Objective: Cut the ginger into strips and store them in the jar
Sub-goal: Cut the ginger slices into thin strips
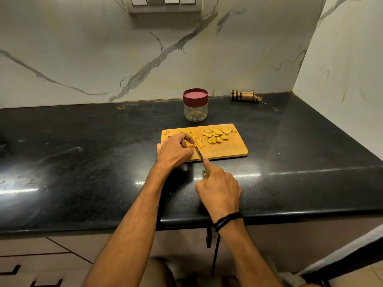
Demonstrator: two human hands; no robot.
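A wooden cutting board (228,149) lies on the black counter. Round ginger slices (217,134) are spread over its back right part, and thin ginger strips (196,139) lie near its middle left. My left hand (175,151) pinches a ginger piece (189,144) with curled fingers at the board's left end. My right hand (219,188) grips a knife (199,154) by its green handle, index finger along the spine, blade just right of the left fingers. A clear jar (195,109) with a maroon lid on stands behind the board.
The black stone counter (83,162) runs left and right, its front edge just under my right wrist. A rolled checked cloth (245,96) lies at the back right against the marble wall. A side wall closes the right end. Cabinet fronts are below.
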